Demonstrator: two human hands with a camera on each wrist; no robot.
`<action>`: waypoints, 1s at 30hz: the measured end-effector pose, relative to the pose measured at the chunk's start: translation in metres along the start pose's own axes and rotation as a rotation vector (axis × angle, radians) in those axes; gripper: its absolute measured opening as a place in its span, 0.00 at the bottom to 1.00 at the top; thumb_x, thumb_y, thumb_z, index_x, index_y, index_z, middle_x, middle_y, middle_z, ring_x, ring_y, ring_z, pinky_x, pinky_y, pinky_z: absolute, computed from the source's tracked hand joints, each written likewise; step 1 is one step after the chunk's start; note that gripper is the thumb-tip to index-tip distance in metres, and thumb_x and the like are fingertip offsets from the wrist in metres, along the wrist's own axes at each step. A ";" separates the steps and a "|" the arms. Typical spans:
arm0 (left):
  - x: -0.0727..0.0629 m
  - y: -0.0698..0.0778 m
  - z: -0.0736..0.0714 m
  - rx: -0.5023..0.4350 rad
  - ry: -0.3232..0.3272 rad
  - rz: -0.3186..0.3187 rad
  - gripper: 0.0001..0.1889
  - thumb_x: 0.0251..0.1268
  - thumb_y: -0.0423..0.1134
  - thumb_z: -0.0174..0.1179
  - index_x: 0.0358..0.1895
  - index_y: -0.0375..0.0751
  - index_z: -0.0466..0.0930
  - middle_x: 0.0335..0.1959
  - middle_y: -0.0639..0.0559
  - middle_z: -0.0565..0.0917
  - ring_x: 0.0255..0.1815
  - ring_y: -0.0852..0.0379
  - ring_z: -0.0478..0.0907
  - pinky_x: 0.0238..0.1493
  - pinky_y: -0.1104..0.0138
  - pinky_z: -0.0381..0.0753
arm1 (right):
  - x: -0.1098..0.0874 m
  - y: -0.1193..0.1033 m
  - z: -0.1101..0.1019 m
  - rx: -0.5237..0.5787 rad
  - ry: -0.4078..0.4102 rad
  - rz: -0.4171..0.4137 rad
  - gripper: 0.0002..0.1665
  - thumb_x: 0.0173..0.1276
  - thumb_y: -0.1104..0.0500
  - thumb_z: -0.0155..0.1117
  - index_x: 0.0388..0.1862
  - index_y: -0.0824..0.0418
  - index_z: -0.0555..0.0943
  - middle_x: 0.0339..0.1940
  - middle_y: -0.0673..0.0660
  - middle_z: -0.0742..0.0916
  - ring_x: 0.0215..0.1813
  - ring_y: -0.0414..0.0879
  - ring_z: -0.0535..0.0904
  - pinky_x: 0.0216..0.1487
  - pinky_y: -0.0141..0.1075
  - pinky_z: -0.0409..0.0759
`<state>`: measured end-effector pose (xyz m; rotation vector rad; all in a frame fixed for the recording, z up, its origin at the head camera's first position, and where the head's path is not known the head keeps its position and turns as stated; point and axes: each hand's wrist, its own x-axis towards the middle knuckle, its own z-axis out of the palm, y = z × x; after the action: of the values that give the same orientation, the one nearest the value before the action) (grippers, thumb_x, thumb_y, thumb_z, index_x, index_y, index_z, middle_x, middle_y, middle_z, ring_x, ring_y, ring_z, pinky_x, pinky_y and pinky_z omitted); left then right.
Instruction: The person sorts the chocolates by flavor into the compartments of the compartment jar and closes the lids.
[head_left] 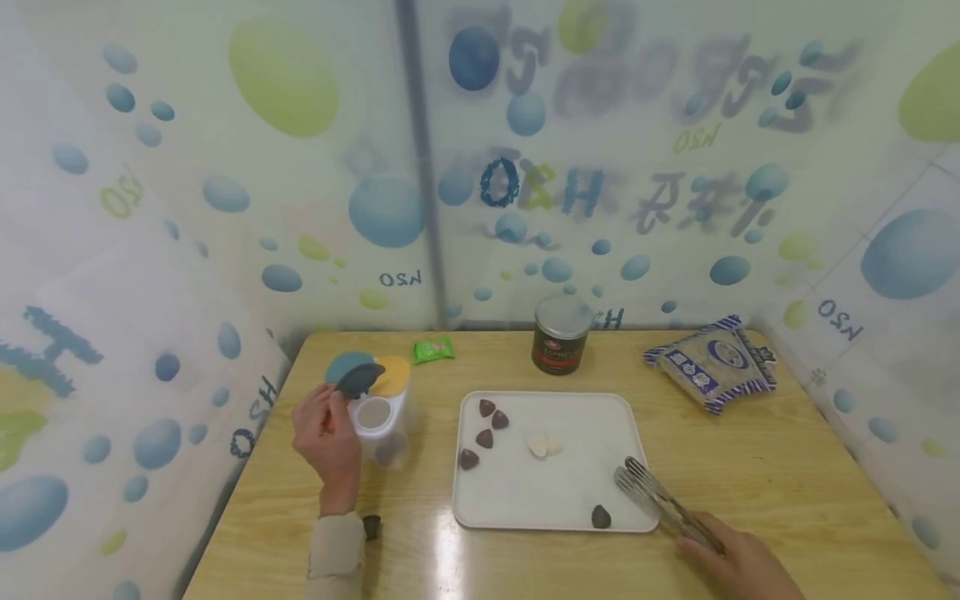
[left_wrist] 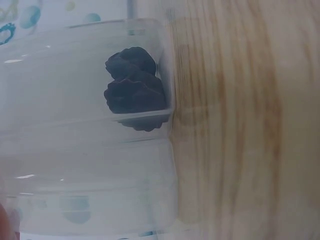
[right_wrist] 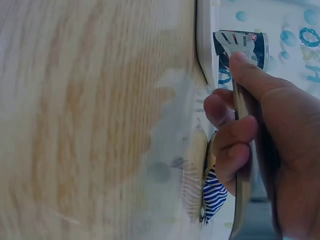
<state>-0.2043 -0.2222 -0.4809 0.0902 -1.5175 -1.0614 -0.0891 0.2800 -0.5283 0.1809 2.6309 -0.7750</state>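
My left hand [head_left: 330, 437] pinches the dark grey lid [head_left: 360, 380] of a clear divided container [head_left: 405, 417], holding it raised over an uncovered round opening. Teal [head_left: 347, 367] and yellow [head_left: 395, 377] lids cover other sections. Through the container wall, the left wrist view shows dark ruffled pieces [left_wrist: 135, 92] at the bottom. My right hand [head_left: 738, 558] grips metal tongs [head_left: 671, 504], their tips over the right edge of a white tray [head_left: 525, 512]. Several purple-brown triangular pieces [head_left: 485, 438] lie on its left, pale pieces [head_left: 538, 447] mid-tray, and one dark piece [head_left: 601, 517] near the front edge.
An espresso can [head_left: 558, 346] stands behind the tray, with a small green packet [head_left: 433, 350] to its left. At the back right lies a striped bag [head_left: 712, 362]. A small dark object [head_left: 371, 526] sits beside my left forearm. Patterned curtains enclose the wooden table [head_left: 810, 500].
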 end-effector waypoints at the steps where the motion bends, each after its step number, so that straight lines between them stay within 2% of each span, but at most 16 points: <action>1: 0.000 0.000 -0.001 0.000 0.000 0.001 0.06 0.60 0.18 0.58 0.29 0.18 0.83 0.32 0.25 0.85 0.43 0.28 0.79 0.58 0.69 0.74 | 0.001 -0.002 0.001 0.007 -0.003 0.006 0.43 0.67 0.31 0.58 0.69 0.60 0.72 0.31 0.51 0.79 0.32 0.45 0.72 0.33 0.38 0.68; 3: 0.001 0.000 -0.002 0.001 0.004 0.007 0.05 0.59 0.18 0.58 0.28 0.18 0.83 0.31 0.25 0.85 0.42 0.28 0.79 0.58 0.69 0.74 | 0.002 -0.005 0.001 0.003 -0.001 0.003 0.45 0.66 0.29 0.58 0.70 0.60 0.72 0.33 0.54 0.83 0.35 0.46 0.75 0.35 0.41 0.73; 7: 0.001 0.000 -0.001 0.009 0.008 0.020 0.05 0.58 0.17 0.58 0.27 0.18 0.83 0.31 0.25 0.85 0.42 0.27 0.80 0.58 0.68 0.74 | 0.003 -0.011 -0.002 -0.016 0.011 -0.041 0.44 0.66 0.27 0.56 0.69 0.55 0.73 0.37 0.54 0.84 0.38 0.46 0.76 0.38 0.43 0.75; 10: 0.000 -0.001 0.000 0.002 0.003 0.024 0.06 0.59 0.18 0.59 0.27 0.18 0.83 0.31 0.25 0.85 0.42 0.27 0.80 0.58 0.68 0.74 | 0.005 -0.015 -0.005 -0.041 0.045 -0.108 0.37 0.67 0.30 0.57 0.63 0.52 0.76 0.29 0.50 0.79 0.34 0.44 0.73 0.35 0.39 0.71; 13: 0.000 -0.001 0.000 -0.008 0.003 0.032 0.06 0.59 0.18 0.58 0.26 0.18 0.82 0.31 0.25 0.85 0.42 0.27 0.80 0.58 0.68 0.75 | 0.009 -0.023 -0.005 -0.056 0.073 -0.167 0.32 0.70 0.33 0.58 0.61 0.54 0.78 0.26 0.47 0.77 0.31 0.41 0.71 0.33 0.36 0.70; 16: 0.000 -0.002 0.000 -0.018 0.014 0.040 0.06 0.58 0.17 0.58 0.25 0.18 0.82 0.30 0.26 0.85 0.41 0.26 0.80 0.57 0.68 0.75 | 0.013 -0.035 -0.004 -0.042 0.076 -0.211 0.32 0.71 0.37 0.58 0.64 0.55 0.77 0.26 0.46 0.78 0.29 0.38 0.71 0.32 0.33 0.71; 19: 0.000 -0.002 0.000 -0.021 0.017 0.044 0.06 0.57 0.17 0.58 0.25 0.18 0.82 0.30 0.26 0.85 0.40 0.27 0.80 0.56 0.67 0.75 | 0.017 -0.049 -0.004 -0.018 0.083 -0.276 0.29 0.72 0.39 0.58 0.63 0.54 0.77 0.22 0.46 0.74 0.25 0.36 0.68 0.28 0.31 0.66; 24: 0.000 -0.003 0.001 -0.030 0.010 0.039 0.05 0.58 0.17 0.58 0.27 0.18 0.82 0.30 0.25 0.85 0.41 0.27 0.80 0.56 0.67 0.75 | 0.024 -0.074 -0.003 -0.028 0.152 -0.416 0.24 0.72 0.42 0.60 0.59 0.53 0.78 0.19 0.42 0.71 0.21 0.33 0.64 0.24 0.29 0.64; 27: 0.001 -0.003 0.000 -0.031 0.012 0.043 0.05 0.58 0.17 0.58 0.26 0.18 0.82 0.30 0.25 0.85 0.41 0.27 0.80 0.57 0.67 0.75 | 0.032 -0.087 -0.002 -0.040 0.177 -0.483 0.23 0.72 0.43 0.60 0.60 0.53 0.78 0.20 0.40 0.72 0.21 0.32 0.63 0.23 0.29 0.63; 30: 0.001 -0.001 0.000 -0.016 0.004 0.047 0.05 0.58 0.16 0.58 0.26 0.18 0.82 0.30 0.26 0.85 0.41 0.27 0.80 0.57 0.68 0.75 | 0.041 -0.102 0.000 -0.025 0.168 -0.530 0.21 0.73 0.42 0.60 0.59 0.49 0.79 0.22 0.40 0.74 0.22 0.32 0.65 0.24 0.29 0.64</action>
<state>-0.2051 -0.2232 -0.4807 0.0450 -1.5006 -1.0358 -0.1496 0.1950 -0.4945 -0.4998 2.8808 -0.9209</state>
